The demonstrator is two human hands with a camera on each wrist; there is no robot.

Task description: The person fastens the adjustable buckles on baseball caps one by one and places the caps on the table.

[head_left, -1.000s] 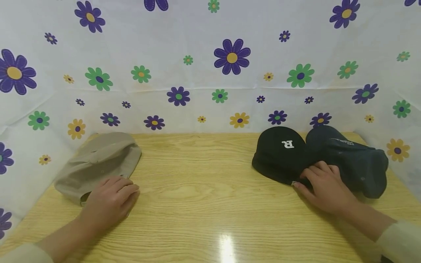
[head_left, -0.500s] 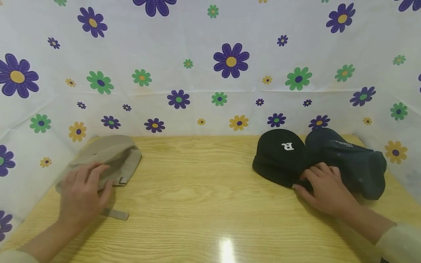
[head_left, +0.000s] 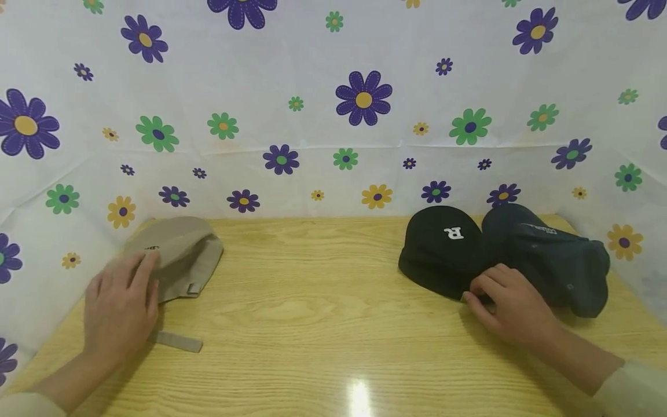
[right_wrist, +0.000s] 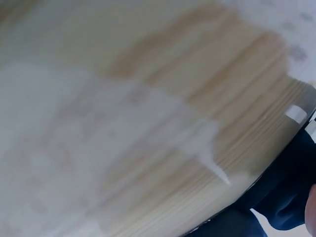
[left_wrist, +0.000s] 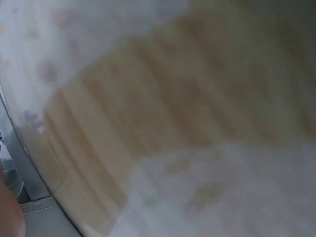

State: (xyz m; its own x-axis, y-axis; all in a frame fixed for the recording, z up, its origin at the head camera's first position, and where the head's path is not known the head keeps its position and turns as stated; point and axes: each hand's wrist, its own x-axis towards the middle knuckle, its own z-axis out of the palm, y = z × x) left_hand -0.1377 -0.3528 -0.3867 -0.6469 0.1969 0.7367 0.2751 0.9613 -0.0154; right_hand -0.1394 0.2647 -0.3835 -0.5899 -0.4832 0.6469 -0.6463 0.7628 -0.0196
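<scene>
On the left of the wooden table [head_left: 292,301] lies a beige cap [head_left: 190,252], its loose strap end [head_left: 179,341] stretched out in front. My left hand [head_left: 120,307] grips the near left side of this cap; the fingers lie over the fabric and hide part of it. At the right, a black cap [head_left: 438,249] with a white letter R faces away. My right hand [head_left: 513,301] pinches its near edge, thumb and fingers together. Dark fabric [right_wrist: 276,192] shows in the right wrist view's corner.
Beside the black cap, touching it, lies a dark navy cap [head_left: 563,260] with small lettering, just behind my right hand. A white cloth [head_left: 312,69] printed with flowers hangs behind the table and along its sides. Both wrist views are mostly blurred.
My left hand has left the beige cap's strap and moved left onto the cap's side. The strap end came into view, and the cap's fabric shifted. My right hand stays nearly still.
</scene>
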